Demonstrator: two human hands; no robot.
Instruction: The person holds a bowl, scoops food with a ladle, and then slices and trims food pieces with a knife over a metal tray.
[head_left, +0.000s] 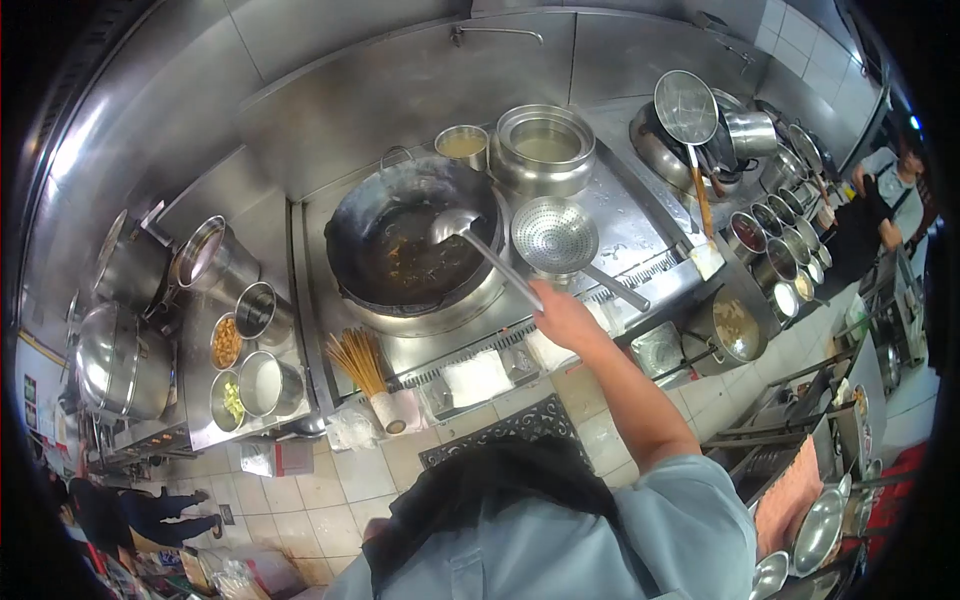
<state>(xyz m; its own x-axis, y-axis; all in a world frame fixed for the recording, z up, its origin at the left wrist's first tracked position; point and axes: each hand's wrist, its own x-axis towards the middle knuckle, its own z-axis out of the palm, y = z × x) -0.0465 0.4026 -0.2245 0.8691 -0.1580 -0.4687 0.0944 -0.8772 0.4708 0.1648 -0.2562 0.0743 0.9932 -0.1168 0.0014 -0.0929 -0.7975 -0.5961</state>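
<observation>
My right hand [566, 318] is closed around the handle of a long metal ladle [492, 258]. The ladle's bowl rests over the inside of a large black wok [350, 262], where dark liquid and some brownish bits show at the bottom. The wok sits on a round steel burner ring. Just right of it, near my hand, a perforated strainer [556, 236] lies with its handle pointing toward the counter's front. My left hand does not show; only a small patch of skin appears beside dark cloth at my chest.
Behind the wok stand a steel pot [543, 150] and a smaller can of yellowish liquid [462, 146]. Bamboo sticks [358, 362] lean at the front edge. Bowls of food and pots fill the left counter. A mesh skimmer [687, 108] and sauce containers are right. Another person [888, 190] stands far right.
</observation>
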